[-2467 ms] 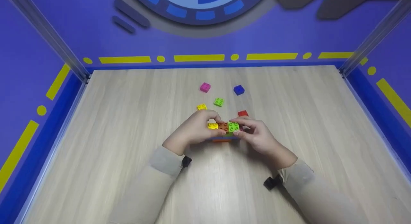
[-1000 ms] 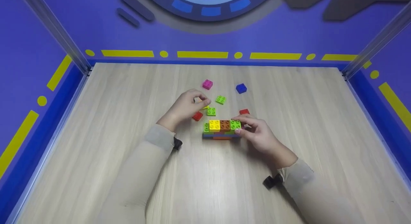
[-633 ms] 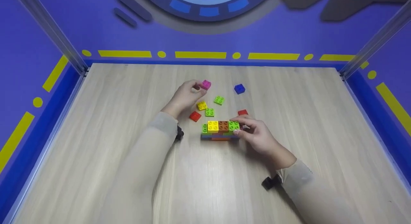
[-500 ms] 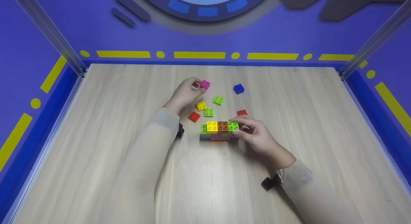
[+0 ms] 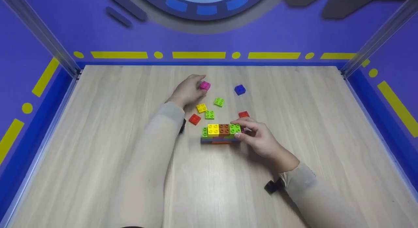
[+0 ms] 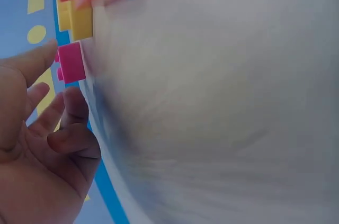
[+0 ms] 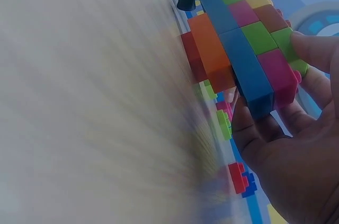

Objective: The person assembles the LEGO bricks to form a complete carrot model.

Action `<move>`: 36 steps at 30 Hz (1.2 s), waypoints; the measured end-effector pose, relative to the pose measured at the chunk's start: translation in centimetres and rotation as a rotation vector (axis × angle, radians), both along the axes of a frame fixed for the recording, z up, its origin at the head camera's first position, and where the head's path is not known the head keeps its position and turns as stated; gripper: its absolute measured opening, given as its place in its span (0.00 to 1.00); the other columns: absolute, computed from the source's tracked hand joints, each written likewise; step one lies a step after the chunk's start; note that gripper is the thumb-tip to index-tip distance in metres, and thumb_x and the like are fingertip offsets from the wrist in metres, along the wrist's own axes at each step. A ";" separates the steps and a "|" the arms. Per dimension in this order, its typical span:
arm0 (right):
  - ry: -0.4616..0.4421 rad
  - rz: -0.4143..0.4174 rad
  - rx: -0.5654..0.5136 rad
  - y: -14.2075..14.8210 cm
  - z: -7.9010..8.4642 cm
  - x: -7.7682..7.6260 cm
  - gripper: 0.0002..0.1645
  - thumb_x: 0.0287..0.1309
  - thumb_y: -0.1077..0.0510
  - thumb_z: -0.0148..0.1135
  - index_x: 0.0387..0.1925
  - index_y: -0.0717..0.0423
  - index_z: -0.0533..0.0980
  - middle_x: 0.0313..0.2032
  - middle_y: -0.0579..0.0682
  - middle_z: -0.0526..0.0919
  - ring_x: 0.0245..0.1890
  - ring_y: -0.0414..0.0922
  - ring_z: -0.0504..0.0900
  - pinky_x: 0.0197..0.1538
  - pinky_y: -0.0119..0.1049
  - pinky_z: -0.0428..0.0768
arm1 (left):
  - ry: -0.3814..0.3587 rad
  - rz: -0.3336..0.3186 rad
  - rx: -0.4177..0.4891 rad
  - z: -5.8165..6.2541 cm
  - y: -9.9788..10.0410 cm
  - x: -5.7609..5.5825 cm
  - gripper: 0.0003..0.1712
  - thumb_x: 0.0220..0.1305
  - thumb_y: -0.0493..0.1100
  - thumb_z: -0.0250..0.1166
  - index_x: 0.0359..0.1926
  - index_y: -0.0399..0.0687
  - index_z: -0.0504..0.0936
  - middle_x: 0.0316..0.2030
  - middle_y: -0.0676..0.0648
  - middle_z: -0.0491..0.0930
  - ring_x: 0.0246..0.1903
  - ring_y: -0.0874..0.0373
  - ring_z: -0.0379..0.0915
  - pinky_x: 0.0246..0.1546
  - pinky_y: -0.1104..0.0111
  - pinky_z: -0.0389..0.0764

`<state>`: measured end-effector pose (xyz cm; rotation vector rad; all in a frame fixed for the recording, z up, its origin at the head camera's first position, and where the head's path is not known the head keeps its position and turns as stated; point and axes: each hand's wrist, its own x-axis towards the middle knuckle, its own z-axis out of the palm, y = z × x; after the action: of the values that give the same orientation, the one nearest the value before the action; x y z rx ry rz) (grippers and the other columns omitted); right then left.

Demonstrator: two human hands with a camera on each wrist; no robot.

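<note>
My left hand (image 5: 187, 90) reaches over the far part of the table, thumb and fingers spread on either side of a pink toy building brick (image 5: 205, 85). In the left wrist view a gap shows between the fingers and that pink brick (image 6: 71, 63). My right hand (image 5: 263, 138) grips the right end of a layered brick structure (image 5: 223, 130), thumb and fingers pinching its top green brick (image 7: 288, 44). Yellow, brown and green bricks form its top row. Below, the right wrist view shows green and pink bricks, long blue bricks (image 7: 246, 70), and orange and red ones at the bottom.
Loose bricks lie beyond the structure: yellow (image 5: 201, 108), red (image 5: 195, 119), light green (image 5: 209, 115), another light green (image 5: 219, 102) and blue (image 5: 240, 89). A second red brick (image 5: 243, 114) is partly hidden behind my right hand. Purple-blue panels (image 5: 209, 38) wall the wooden table.
My left hand has left the structure and moved away from me, past the yellow brick, to the pink brick; its fingers have spread wider. My right hand stays on the structure.
</note>
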<state>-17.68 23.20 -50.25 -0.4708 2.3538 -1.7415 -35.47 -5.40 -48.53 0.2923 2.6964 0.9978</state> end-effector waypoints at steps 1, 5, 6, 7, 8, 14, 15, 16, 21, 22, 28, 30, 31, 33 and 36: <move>0.001 0.000 -0.002 0.0 0.0 0.0 0.22 0.74 0.63 0.73 0.66 0.58 0.87 0.66 0.59 0.84 0.65 0.49 0.81 0.65 0.32 0.82 | 0.012 -0.016 -0.027 0.1 0.1 0.0 0.39 0.84 0.47 0.68 0.89 0.60 0.65 0.88 0.49 0.63 0.86 0.48 0.64 0.88 0.54 0.65; 0.005 0.003 -0.011 -0.1 0.0 0.1 0.22 0.74 0.63 0.73 0.66 0.58 0.87 0.66 0.59 0.84 0.64 0.49 0.81 0.64 0.32 0.83 | 0.047 -0.054 -0.138 0.6 0.4 0.1 0.35 0.85 0.48 0.68 0.86 0.58 0.70 0.84 0.48 0.69 0.83 0.47 0.68 0.87 0.52 0.67; 0.006 0.005 -0.013 -0.1 0.0 0.1 0.22 0.74 0.63 0.73 0.67 0.58 0.87 0.66 0.59 0.84 0.64 0.48 0.81 0.64 0.32 0.83 | 0.054 -0.053 -0.154 0.6 0.5 0.2 0.34 0.85 0.47 0.68 0.86 0.57 0.72 0.83 0.48 0.71 0.82 0.48 0.70 0.86 0.52 0.68; 0.007 0.006 -0.015 -0.1 0.0 0.1 0.23 0.74 0.64 0.73 0.67 0.59 0.86 0.66 0.59 0.84 0.64 0.48 0.81 0.64 0.32 0.83 | 0.058 -0.050 -0.166 0.7 0.5 0.2 0.33 0.85 0.47 0.68 0.85 0.56 0.73 0.82 0.48 0.72 0.81 0.48 0.71 0.86 0.52 0.69; 0.008 0.007 -0.016 -0.1 0.0 0.1 0.23 0.74 0.64 0.73 0.67 0.59 0.86 0.66 0.59 0.84 0.65 0.48 0.81 0.64 0.32 0.83 | 0.060 -0.043 -0.176 0.7 0.6 0.3 0.33 0.85 0.47 0.67 0.84 0.56 0.74 0.82 0.49 0.74 0.80 0.48 0.72 0.85 0.53 0.70; 0.003 0.006 -0.013 -0.2 -0.1 0.2 0.22 0.73 0.64 0.73 0.66 0.59 0.87 0.65 0.58 0.85 0.63 0.47 0.80 0.63 0.32 0.82 | 0.059 0.033 -0.158 0.6 0.5 0.4 0.25 0.85 0.47 0.68 0.77 0.55 0.81 0.70 0.49 0.84 0.68 0.51 0.81 0.78 0.54 0.79; 0.003 0.006 -0.011 -0.2 -0.2 0.2 0.22 0.73 0.64 0.73 0.66 0.59 0.87 0.65 0.57 0.85 0.63 0.47 0.80 0.62 0.32 0.82 | 0.059 0.045 -0.147 0.6 0.5 0.4 0.24 0.84 0.47 0.68 0.75 0.54 0.82 0.68 0.49 0.86 0.66 0.51 0.82 0.76 0.54 0.80; 0.002 0.007 -0.011 -0.2 -0.2 0.2 0.22 0.73 0.64 0.73 0.66 0.59 0.87 0.65 0.57 0.85 0.63 0.48 0.80 0.63 0.32 0.82 | 0.062 0.052 -0.139 0.6 0.4 0.4 0.23 0.84 0.47 0.68 0.74 0.54 0.83 0.67 0.49 0.86 0.64 0.52 0.82 0.75 0.54 0.81; -0.001 0.004 -0.009 -0.3 -0.1 0.2 0.22 0.73 0.64 0.73 0.66 0.58 0.87 0.66 0.58 0.85 0.63 0.49 0.80 0.63 0.33 0.82 | 0.064 0.085 -0.094 0.8 -0.1 0.5 0.21 0.84 0.48 0.69 0.71 0.53 0.85 0.64 0.49 0.87 0.63 0.52 0.83 0.73 0.55 0.82; -0.003 0.001 -0.008 -0.3 -0.1 0.2 0.22 0.73 0.64 0.73 0.66 0.58 0.87 0.65 0.57 0.85 0.63 0.49 0.80 0.64 0.33 0.81 | 0.062 0.089 -0.085 0.9 -0.2 0.5 0.21 0.84 0.48 0.69 0.71 0.53 0.84 0.64 0.49 0.87 0.63 0.52 0.82 0.73 0.55 0.82; -0.006 -0.012 0.000 -0.2 -0.1 0.1 0.22 0.73 0.64 0.74 0.66 0.57 0.87 0.65 0.57 0.85 0.63 0.51 0.80 0.64 0.33 0.81 | 0.054 0.109 -0.042 1.3 -0.9 0.9 0.22 0.82 0.49 0.71 0.72 0.56 0.84 0.68 0.50 0.84 0.63 0.52 0.80 0.75 0.55 0.81; -0.007 -0.011 0.003 -0.2 -0.1 0.1 0.22 0.74 0.63 0.74 0.66 0.57 0.87 0.65 0.57 0.85 0.63 0.51 0.80 0.64 0.32 0.81 | 0.060 0.109 -0.025 1.3 -1.3 1.1 0.22 0.82 0.48 0.72 0.72 0.56 0.84 0.70 0.51 0.83 0.66 0.52 0.78 0.78 0.54 0.78; -0.008 -0.009 0.003 -0.2 -0.1 0.1 0.22 0.74 0.63 0.74 0.66 0.57 0.87 0.65 0.57 0.85 0.63 0.52 0.80 0.64 0.32 0.81 | 0.068 0.105 -0.017 1.3 -1.5 1.2 0.23 0.81 0.48 0.72 0.72 0.56 0.84 0.70 0.51 0.82 0.67 0.51 0.78 0.79 0.54 0.77; -0.008 -0.006 0.006 -0.1 -0.2 0.1 0.22 0.74 0.63 0.73 0.67 0.57 0.87 0.66 0.57 0.85 0.64 0.52 0.79 0.65 0.32 0.81 | 0.090 0.100 0.004 1.2 -1.8 1.5 0.22 0.81 0.47 0.72 0.71 0.54 0.84 0.71 0.50 0.82 0.70 0.50 0.77 0.81 0.53 0.75; -0.010 -0.009 0.014 0.1 -0.1 0.1 0.22 0.74 0.63 0.73 0.67 0.56 0.87 0.67 0.57 0.85 0.65 0.51 0.80 0.65 0.31 0.81 | 0.128 0.085 0.038 1.0 -2.4 2.0 0.21 0.80 0.46 0.72 0.69 0.52 0.85 0.71 0.49 0.82 0.73 0.48 0.77 0.82 0.52 0.73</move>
<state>-17.59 23.31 -50.39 -0.4496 2.3632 -1.7264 -33.49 -7.76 -47.52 0.2594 2.8288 1.0902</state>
